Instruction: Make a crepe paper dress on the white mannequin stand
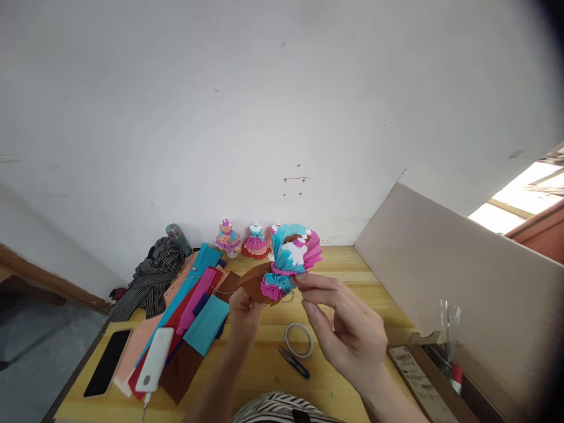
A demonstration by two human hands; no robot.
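A small mannequin in a crepe-paper dress (294,255) is held up in front of me, tilted, with a white bodice, blue and pink ruffles and a brown skirt. My left hand (244,311) is closed around the brown paper at its lower end; part of that hand is hidden behind the paper. Fingertips of my right hand (346,323) press at the blue ruffle near the waist, its thumb lower down and bent. Below them on the table lie a ring of white narrow tape (299,340) and blue thread snips (294,362).
Dressed mini mannequins (255,241) stand along the wall. To the left are folded crepe-paper sheets (207,323), a white power bank (155,359), a phone (108,362), a striped cloth (154,279) and a flask (178,238). A cardboard box (429,382) and a leaning panel (453,270) flank the right.
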